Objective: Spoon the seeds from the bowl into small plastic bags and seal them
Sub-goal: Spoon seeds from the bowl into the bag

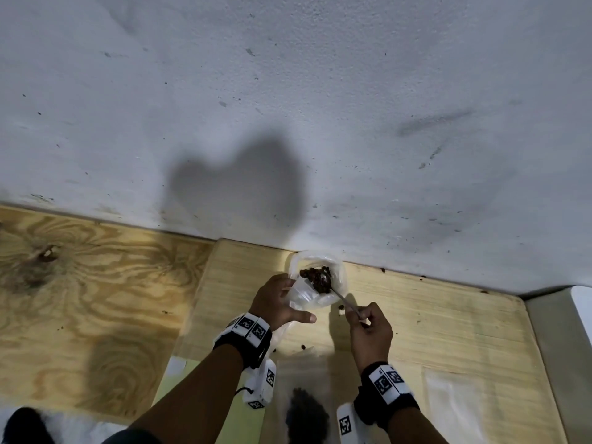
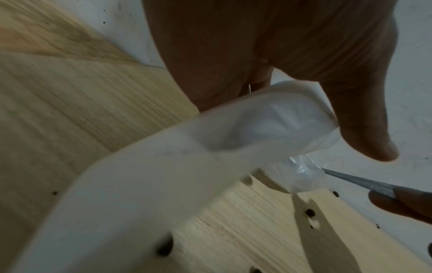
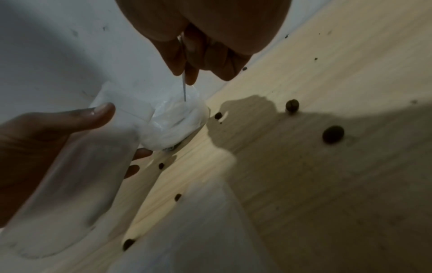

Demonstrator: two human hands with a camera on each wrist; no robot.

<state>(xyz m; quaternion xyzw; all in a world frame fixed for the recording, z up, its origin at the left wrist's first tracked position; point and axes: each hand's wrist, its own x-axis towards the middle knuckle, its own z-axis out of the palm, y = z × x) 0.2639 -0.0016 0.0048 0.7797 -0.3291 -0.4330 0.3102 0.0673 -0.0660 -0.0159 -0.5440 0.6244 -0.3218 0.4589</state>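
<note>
1. from the head we look forward and down from well above, taking in both forearms, the wooden table (image 1: 432,315) and much of the white wall (image 1: 288,91) behind it.
2. from the left wrist we look along the palm, very near the plastic bag (image 2: 268,125).
3. from the right wrist we look along the fingers, near the spoon (image 3: 184,90).
4. all three views share the bag, spoon and tabletop.
</note>
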